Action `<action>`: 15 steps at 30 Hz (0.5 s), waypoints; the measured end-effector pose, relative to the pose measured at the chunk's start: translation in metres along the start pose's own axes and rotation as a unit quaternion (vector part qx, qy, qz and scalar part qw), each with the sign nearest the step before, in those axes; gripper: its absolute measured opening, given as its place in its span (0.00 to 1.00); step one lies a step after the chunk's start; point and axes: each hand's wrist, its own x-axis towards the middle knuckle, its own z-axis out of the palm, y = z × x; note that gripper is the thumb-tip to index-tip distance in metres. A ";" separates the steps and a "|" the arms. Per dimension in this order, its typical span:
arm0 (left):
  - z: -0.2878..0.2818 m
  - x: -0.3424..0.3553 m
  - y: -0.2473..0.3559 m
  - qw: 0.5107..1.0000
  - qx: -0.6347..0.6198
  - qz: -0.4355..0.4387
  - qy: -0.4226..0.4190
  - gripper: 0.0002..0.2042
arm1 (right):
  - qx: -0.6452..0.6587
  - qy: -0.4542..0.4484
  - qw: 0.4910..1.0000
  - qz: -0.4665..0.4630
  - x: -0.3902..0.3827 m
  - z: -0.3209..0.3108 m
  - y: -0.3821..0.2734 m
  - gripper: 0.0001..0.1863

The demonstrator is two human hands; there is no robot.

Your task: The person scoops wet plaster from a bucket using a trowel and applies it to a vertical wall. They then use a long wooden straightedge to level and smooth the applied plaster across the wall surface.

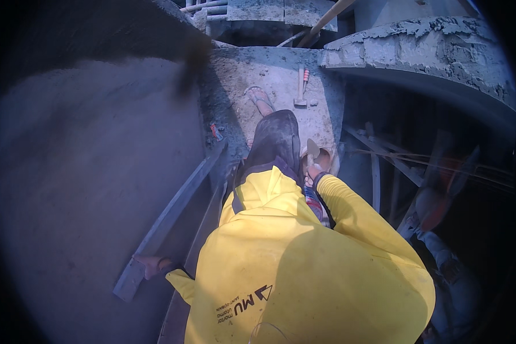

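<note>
Concrete slab [272, 66], hands [315, 170] [149, 266] around trowel [312, 148] and board [172, 205]

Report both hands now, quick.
Left hand: on the near end of the long board; whether the fingers close around it cannot be told.
Right hand: closed, holding a small trowel.

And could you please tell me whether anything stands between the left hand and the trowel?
Yes: in this view, the yellow top and dark trouser leg lie between the left hand, at the long board, and the trowel in the right hand.
</note>
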 end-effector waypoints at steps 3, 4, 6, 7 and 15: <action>0.007 -0.014 -0.002 0.998 0.026 -0.052 0.003 0.50 | 0.055 0.035 0.997 0.029 0.010 -0.006 0.027 0.41; 0.008 -0.018 -0.005 0.999 0.034 -0.034 -0.001 0.50 | 0.084 0.047 0.995 0.024 0.018 -0.008 0.037 0.41; 0.006 -0.020 -0.009 0.998 0.050 -0.033 0.001 0.50 | 0.134 0.083 0.987 0.017 0.035 -0.012 0.066 0.39; 0.004 -0.020 -0.010 0.997 0.056 -0.041 -0.022 0.49 | 0.155 0.097 0.983 0.012 0.047 -0.011 0.080 0.39; -0.013 -0.037 -0.009 0.990 -0.099 -0.010 -0.101 0.38 | 0.217 0.013 0.976 0.000 0.130 -0.059 0.189 0.32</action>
